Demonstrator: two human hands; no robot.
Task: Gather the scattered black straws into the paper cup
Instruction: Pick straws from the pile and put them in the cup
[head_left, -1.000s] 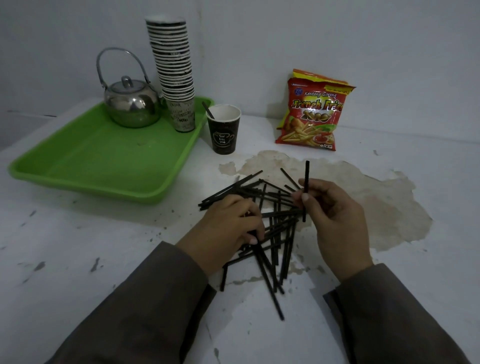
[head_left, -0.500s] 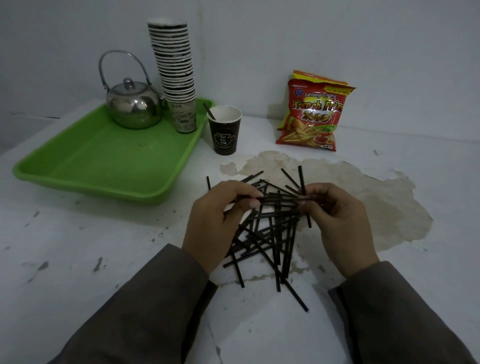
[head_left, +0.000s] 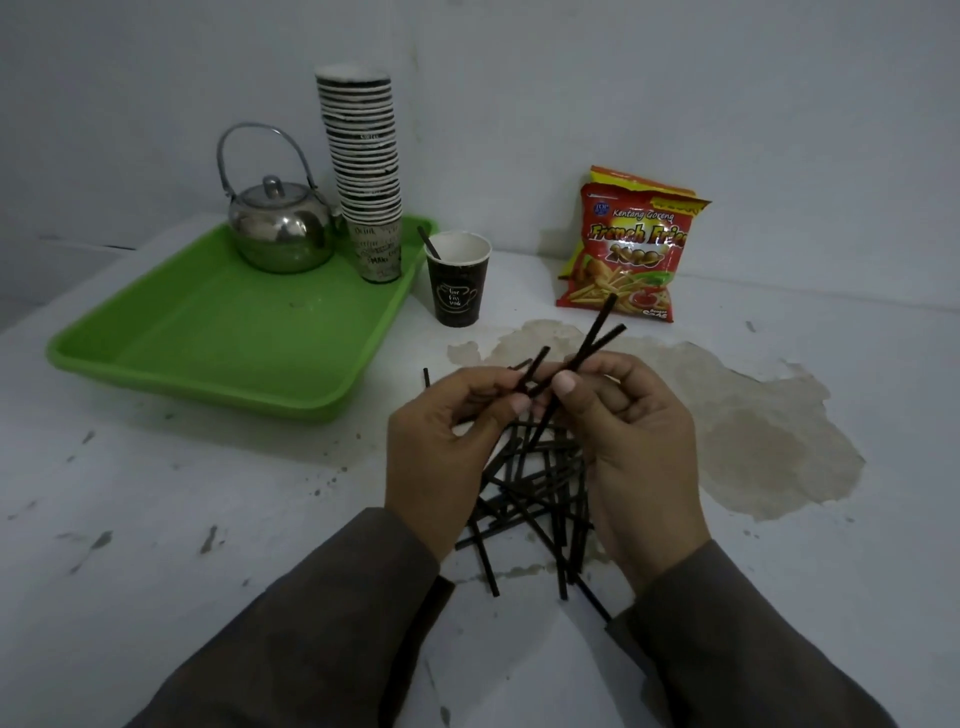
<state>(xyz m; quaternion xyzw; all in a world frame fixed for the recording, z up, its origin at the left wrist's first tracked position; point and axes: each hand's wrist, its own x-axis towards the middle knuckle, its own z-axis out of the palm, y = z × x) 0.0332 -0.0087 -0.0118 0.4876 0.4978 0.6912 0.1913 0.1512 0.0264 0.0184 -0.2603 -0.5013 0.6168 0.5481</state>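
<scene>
On the stained white bench (head_left: 208, 493), in front of the paper cup (head_left: 457, 283), left hand (head_left: 447, 447) and right hand (head_left: 639, 441) each pinch black straws (head_left: 535, 483), bunching them above the pile for loading.

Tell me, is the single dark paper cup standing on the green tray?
No, the paper cup stands on the white table, just beside the green tray.

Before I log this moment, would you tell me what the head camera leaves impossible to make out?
- How many straws lie in the pile: they overlap, and both hands cover its top.
- How many straws the left hand and right hand each pinch: fingers hide the shafts.
- The paper cup: one straw pokes out; its wall hides anything deeper.
- The kettle: lid on, contents unseen.
</scene>
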